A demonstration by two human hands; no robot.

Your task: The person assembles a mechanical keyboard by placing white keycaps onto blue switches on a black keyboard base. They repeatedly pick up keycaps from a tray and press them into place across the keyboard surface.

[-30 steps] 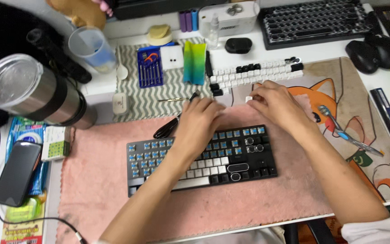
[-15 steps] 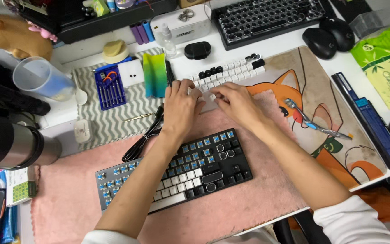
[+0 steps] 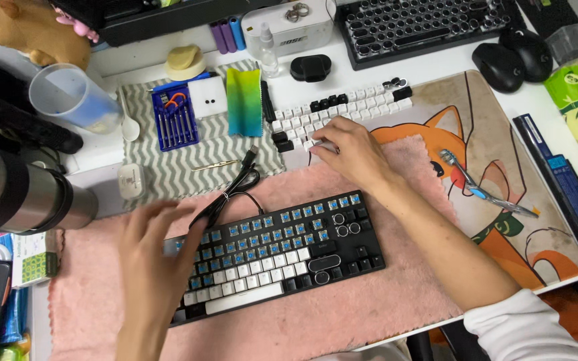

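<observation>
A black keyboard (image 3: 282,257) with many keycaps off and blue switches showing lies on a pink towel (image 3: 342,314). My left hand (image 3: 158,251), blurred, hovers with fingers spread over the keyboard's left end and holds nothing. My right hand (image 3: 349,154) rests at the towel's far edge, fingertips on loose white and black keycaps (image 3: 342,110) laid in rows. I cannot tell whether a keycap is pinched in it. A black cable (image 3: 235,187) runs from the keyboard's back.
A steel tumbler (image 3: 15,194) lies at left, a clear cup (image 3: 71,100) behind it. A blue tool set (image 3: 174,119) sits on a striped mat. A toothbrush (image 3: 479,187) lies on the fox desk mat. A second keyboard (image 3: 423,27) and two mice (image 3: 510,60) lie behind.
My left hand has pulled back from the keycap rows to the keyboard's left end. My right hand stays at the keycaps. The camera view has shifted.
</observation>
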